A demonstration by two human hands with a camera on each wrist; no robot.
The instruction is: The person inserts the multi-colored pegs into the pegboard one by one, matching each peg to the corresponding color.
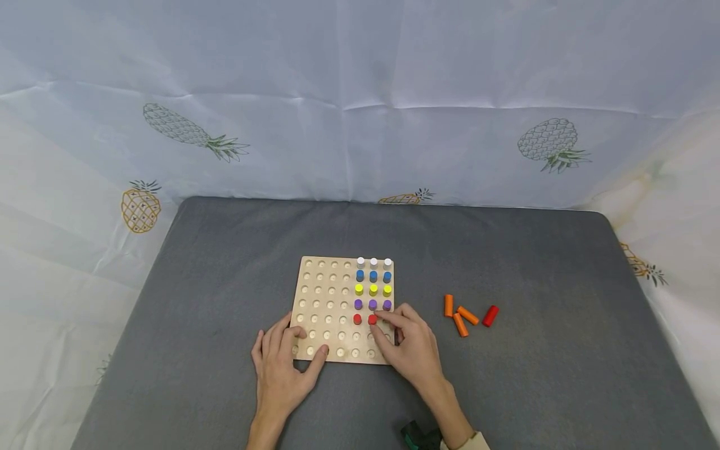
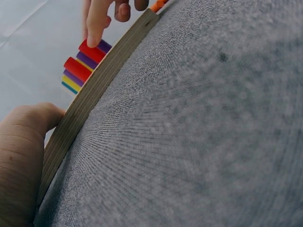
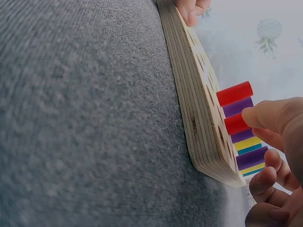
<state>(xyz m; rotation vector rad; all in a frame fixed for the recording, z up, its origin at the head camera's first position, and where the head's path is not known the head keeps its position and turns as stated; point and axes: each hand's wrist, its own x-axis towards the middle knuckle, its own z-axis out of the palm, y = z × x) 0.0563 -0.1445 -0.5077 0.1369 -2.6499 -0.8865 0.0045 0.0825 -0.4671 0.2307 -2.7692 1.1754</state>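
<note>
A square wooden pegboard (image 1: 322, 304) with rows of round holes lies on the table. My left hand (image 1: 283, 369) holds its near left corner, index fingertip on top and thumb at the near edge. With thumb and index finger, my right hand (image 1: 413, 350) pinches a red peg (image 1: 372, 319) standing upright in the board; its other fingers are curled. Another red peg (image 3: 235, 93) stands to the left of it. Behind them are rows of purple pegs (image 1: 358, 304), yellow pegs (image 1: 359, 290), blue pegs (image 1: 360, 275) and white pegs (image 1: 360, 262), three of each.
To the right of the board, several orange pegs (image 1: 448, 305) and one red peg (image 1: 490, 315) lie loose on the grey tablecloth (image 1: 534, 375). A dark object (image 1: 419, 434) is by the right wrist. Behind the table hangs a pineapple-print curtain (image 1: 281, 156).
</note>
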